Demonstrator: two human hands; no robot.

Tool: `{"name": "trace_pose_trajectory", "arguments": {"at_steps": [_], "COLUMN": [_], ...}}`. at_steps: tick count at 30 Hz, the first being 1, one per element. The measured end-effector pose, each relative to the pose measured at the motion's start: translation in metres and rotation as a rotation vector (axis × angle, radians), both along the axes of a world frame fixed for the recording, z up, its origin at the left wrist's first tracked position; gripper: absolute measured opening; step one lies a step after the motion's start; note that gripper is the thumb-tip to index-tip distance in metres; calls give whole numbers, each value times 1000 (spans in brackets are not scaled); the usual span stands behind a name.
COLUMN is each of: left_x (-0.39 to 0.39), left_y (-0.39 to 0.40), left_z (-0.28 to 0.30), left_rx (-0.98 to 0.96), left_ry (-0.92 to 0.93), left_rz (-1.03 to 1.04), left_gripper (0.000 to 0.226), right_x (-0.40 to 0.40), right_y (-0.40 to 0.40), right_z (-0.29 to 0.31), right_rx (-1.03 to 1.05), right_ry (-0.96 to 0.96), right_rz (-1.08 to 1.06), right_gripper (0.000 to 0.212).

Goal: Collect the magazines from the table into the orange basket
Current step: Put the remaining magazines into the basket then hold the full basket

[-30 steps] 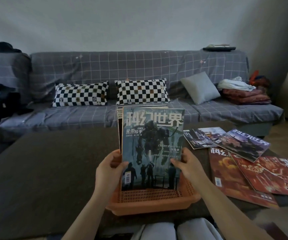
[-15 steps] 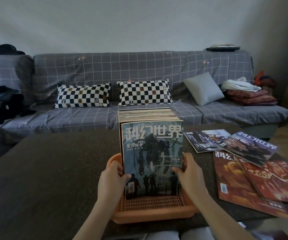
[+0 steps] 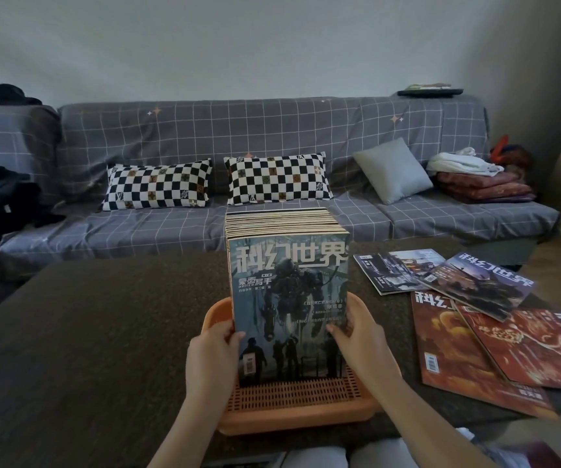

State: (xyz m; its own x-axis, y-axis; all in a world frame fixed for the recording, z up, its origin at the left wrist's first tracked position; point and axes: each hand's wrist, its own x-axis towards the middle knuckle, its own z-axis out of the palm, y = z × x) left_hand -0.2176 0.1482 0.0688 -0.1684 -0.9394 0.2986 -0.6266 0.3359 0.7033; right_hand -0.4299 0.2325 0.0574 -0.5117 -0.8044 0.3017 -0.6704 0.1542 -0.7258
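Holding the front magazine (image 3: 289,298) upright in the orange basket (image 3: 292,396), our left hand (image 3: 213,352) and right hand (image 3: 362,336) grip its 2 side edges. Release carelessly and the stack tips toward us; 4 more wait on the counter (image 3: 103,332), right of our grip.

A grey checked sofa (image 3: 272,136) runs along a plain pale wall (image 3: 272,38), carrying two chequered cushions (image 3: 157,185), a grey cushion (image 3: 392,170) and folded blankets (image 3: 481,187). A dark table (image 3: 86,332) stands before it; the light is dim
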Motion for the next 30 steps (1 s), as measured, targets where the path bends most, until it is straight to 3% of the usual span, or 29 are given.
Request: {"name": "trace_pose_trajectory", "arguments": {"at_steps": [9,16,22,30], "left_x": [1,4,-14,-73], "left_y": [0,11,29,56], "left_z": [0,0,0,4], "left_rx": [-16,-56,-106,-29], "left_ry": [-56,-72,-134,-33], "left_rz": [-21,123,-110,-383], "left_gripper": [26,34,19,17], "right_x": [1,-1,3,-10], "right_y": [0,4,23,55], "right_z": [2,2,3,1], "right_rx": [43,-51,-119,-96], "right_ry": [68,-95,-124,-77], "right_rz": [-16,-37,-18,-62], "right_gripper": [66,60,63,48]}}
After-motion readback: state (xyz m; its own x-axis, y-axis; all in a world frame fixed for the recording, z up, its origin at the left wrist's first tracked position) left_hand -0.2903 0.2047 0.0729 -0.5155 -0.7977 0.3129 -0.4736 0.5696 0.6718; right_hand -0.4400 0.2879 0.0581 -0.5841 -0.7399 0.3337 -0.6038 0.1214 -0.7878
